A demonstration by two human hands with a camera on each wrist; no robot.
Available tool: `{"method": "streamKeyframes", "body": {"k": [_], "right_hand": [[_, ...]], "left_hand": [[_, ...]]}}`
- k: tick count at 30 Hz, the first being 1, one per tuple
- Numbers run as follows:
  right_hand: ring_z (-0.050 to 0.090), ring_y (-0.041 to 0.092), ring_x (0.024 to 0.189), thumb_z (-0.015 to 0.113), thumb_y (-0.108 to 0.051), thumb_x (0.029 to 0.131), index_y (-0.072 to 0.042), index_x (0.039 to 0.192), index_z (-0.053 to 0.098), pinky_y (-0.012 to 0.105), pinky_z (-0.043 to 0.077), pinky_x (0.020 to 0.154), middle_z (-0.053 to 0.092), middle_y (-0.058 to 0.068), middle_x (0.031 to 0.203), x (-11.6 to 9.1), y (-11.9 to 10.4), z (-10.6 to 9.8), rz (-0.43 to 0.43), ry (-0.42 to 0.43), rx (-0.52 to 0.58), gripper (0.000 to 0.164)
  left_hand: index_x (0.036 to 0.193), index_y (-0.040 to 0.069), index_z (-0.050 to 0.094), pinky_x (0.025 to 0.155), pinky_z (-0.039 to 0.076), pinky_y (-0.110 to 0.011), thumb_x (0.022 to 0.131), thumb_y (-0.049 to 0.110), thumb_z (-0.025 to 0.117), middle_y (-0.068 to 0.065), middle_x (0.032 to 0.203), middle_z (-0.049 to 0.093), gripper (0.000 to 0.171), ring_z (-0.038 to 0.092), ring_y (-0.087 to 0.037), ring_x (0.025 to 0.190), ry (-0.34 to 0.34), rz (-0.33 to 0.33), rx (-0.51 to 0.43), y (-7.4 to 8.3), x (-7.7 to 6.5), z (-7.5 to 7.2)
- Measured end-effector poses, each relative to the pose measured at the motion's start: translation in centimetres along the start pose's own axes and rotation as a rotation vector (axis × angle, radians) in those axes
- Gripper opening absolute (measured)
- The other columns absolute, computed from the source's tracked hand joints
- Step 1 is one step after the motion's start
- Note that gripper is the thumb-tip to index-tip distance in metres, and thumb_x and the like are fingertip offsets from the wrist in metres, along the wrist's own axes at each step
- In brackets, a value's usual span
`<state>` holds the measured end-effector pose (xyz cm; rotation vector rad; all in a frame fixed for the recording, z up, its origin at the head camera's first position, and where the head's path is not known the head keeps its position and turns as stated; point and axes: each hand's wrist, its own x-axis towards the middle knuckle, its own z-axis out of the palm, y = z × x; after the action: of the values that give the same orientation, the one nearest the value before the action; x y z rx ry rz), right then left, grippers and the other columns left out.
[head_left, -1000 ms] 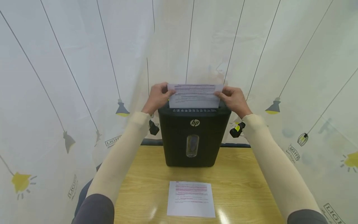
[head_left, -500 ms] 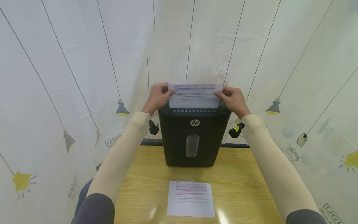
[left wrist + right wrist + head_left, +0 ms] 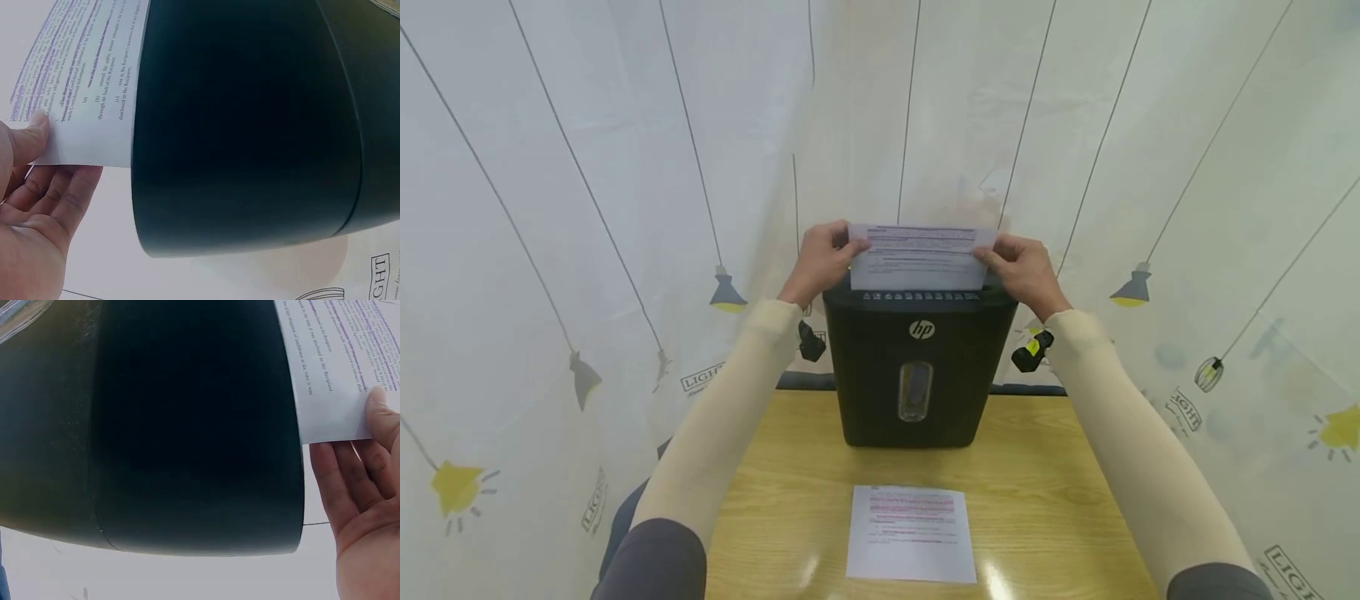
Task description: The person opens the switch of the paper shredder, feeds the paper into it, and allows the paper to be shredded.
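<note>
A black HP paper shredder [image 3: 880,367] stands upright at the back of the table. Out of its top rises a printed sheet of paper [image 3: 921,258], marked with purple lines; its lower edge is hidden behind the shredder's front rim. My left hand [image 3: 822,260] pinches the sheet's left edge, thumb in front and fingers behind, as the left wrist view shows. On the opposite edge my right hand [image 3: 1026,268] pinches the same sheet between thumb [image 3: 382,415] and fingers. Another sheet [image 3: 910,558], with pink-marked text, lies flat in front of the shredder.
The wooden table [image 3: 1037,467] carries the shredder and the loose sheet. Behind and on both sides hangs a pale curtain [image 3: 865,108] printed with lamps. A small window [image 3: 916,392] is set in the shredder's front. Black wrist cameras hang beneath both wrists.
</note>
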<state>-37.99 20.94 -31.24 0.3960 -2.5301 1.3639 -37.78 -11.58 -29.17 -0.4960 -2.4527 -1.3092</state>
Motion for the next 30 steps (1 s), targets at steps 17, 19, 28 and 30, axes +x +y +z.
{"method": "streamKeyframes", "body": {"k": [17, 19, 28, 30], "right_hand": [[0.069, 0.029, 0.117, 0.065, -0.047, 0.099, -0.014, 0.132, 0.069, 0.051, 0.053, 0.101, 0.073, 0.012, 0.127, -0.4, 0.9, -0.4, 0.001, -0.083, -0.048, 0.046], [0.069, 0.029, 0.117, 0.064, -0.047, 0.100, -0.015, 0.134, 0.068, 0.052, 0.053, 0.100, 0.073, 0.013, 0.126, -0.5, 0.9, -0.5, 0.001, -0.095, -0.073, 0.047], [0.065, 0.031, 0.111, 0.058, -0.054, 0.101, -0.018, 0.133, 0.067, 0.053, 0.052, 0.095, 0.070, 0.013, 0.129, -0.4, -0.4, -0.4, -0.047, -0.125, -0.202, 0.049], [0.064, 0.031, 0.116, 0.057, -0.056, 0.100, -0.019, 0.133, 0.067, 0.054, 0.051, 0.099, 0.067, 0.011, 0.134, -0.5, -0.8, -0.3, -0.053, -0.144, -0.213, 0.050]], "left_hand": [[0.115, 0.010, 0.071, 0.087, 0.054, -0.039, 0.102, 0.025, 0.064, -0.008, 0.111, 0.075, 0.021, 0.069, -0.021, 0.097, -0.088, -0.081, 0.041, -0.6, -0.6, 0.6], [0.120, 0.011, 0.071, 0.088, 0.053, -0.040, 0.103, 0.026, 0.064, -0.008, 0.113, 0.075, 0.024, 0.068, -0.022, 0.098, -0.097, -0.081, 0.042, -0.6, -0.7, 0.6], [0.130, 0.019, 0.069, 0.098, 0.052, -0.045, 0.103, 0.038, 0.062, -0.005, 0.124, 0.071, 0.034, 0.064, -0.022, 0.112, -0.148, -0.100, 0.093, -0.5, -0.9, 0.4], [0.130, 0.019, 0.068, 0.098, 0.052, -0.046, 0.103, 0.041, 0.061, -0.005, 0.124, 0.070, 0.036, 0.063, -0.022, 0.112, -0.161, -0.108, 0.101, -0.4, -0.9, 0.4]]}}
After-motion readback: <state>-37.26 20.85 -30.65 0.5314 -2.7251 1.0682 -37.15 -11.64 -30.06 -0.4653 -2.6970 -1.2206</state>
